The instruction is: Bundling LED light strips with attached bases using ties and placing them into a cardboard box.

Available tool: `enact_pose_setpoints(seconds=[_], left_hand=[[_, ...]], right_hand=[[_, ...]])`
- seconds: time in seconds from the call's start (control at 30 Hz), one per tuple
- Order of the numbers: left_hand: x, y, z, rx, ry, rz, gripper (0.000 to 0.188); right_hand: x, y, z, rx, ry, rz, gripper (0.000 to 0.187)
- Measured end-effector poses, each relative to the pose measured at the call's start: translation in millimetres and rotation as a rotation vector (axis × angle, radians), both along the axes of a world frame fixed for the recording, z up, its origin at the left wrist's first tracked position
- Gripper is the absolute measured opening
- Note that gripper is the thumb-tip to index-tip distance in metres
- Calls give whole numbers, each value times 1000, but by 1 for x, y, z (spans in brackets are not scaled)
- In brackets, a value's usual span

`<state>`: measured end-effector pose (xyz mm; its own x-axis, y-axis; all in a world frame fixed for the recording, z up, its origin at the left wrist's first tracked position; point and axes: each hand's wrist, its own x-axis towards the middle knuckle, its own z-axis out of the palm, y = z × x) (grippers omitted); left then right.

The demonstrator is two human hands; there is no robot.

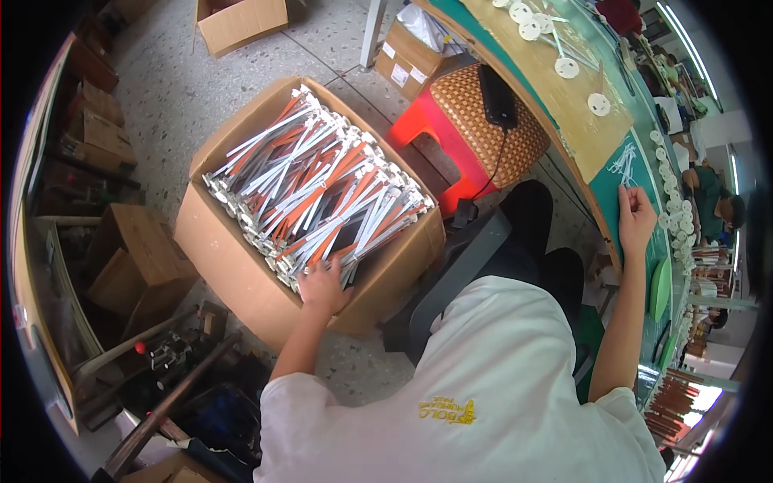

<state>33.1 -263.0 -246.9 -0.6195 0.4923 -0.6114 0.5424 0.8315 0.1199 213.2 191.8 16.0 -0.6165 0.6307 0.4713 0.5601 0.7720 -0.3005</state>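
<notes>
My left hand (322,286) rests on the near edge of a pile of long thin strips (322,189) in an open cardboard box (233,270). Its fingers are spread, and it lifts nothing that I can see. The strips are white, rust-orange and grey, lie criss-cross in bundles, and have white pieces at their ends. Over at the right, my right hand (638,219) is above the green-topped workbench. Its thumb and forefinger pinch the near end of a small bunch of thin white ties (622,163).
A red stool (451,153) with a woven seat stands between box and bench, a black device (497,97) on it. White discs (598,105) lie on the bench, with a row of round white pieces (676,205) beyond. More cartons (241,22) stand around. Other people sit far right.
</notes>
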Motion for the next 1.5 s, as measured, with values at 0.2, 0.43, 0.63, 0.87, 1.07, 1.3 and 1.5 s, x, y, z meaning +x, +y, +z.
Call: enact_pose_setpoints(seconds=[0.2, 0.43, 0.63, 0.87, 1.07, 1.3, 1.5], left_hand=[[15, -26, -7, -19, 34, 66, 62], [0, -5, 7, -223, -57, -6, 75], [3, 38, 9, 243, 185, -24, 89], [-2, 113, -68, 572, 238, 153, 76], [-1, 111, -86, 393, 261, 31, 74], [4, 55, -43, 382, 327, 104, 82], [26, -13, -6, -10, 155, 233, 89]], right_hand=[[-2, 0, 3, -12, -12, -25, 25], [1, 1, 2, -20, 3, -6, 25], [-1, -3, 4, -11, -12, -37, 24], [-6, -5, 5, 2, 13, -8, 24], [-6, -15, 10, 21, 10, -23, 22], [-5, -16, 17, -104, 33, 22, 21], [-6, -11, 22, -141, 38, 64, 19]])
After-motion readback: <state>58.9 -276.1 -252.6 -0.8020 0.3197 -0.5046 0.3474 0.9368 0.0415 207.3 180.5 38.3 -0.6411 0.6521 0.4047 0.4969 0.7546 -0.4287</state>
